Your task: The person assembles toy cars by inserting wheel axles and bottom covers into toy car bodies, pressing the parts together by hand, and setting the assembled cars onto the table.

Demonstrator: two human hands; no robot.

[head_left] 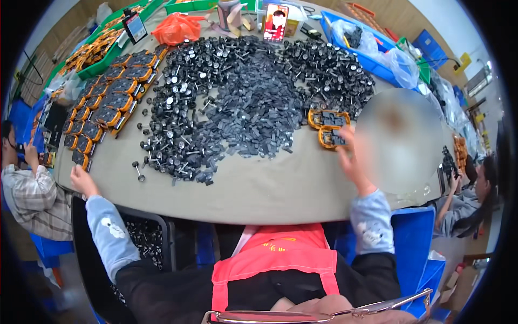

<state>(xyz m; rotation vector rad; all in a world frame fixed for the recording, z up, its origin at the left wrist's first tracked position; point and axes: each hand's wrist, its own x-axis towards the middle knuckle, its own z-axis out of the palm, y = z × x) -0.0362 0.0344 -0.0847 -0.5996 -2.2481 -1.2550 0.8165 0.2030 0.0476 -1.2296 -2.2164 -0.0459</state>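
Because the left hand (84, 182), fingertips together, is at the nearest orange-and-black piece (80, 158) by the edge of the table (253, 200), a careless push could drop it; the right hand (356, 162) has thumb and fingers apart at the lower orange housing (322, 139), where a knock might loosen parts; I cannot tell whether either grips.

Far side of desk (259, 200): smartphone (275, 23) upright, screen lit. Orange-red plastic bag (177, 29) left of it, black box-shaped device (135, 27) further left, pale face. Blue tray (371, 66) far right, clear plastic bags (403, 66) in it. Co-worker in plaid shirt (38, 200) seated left, another in grey (461, 211) right.
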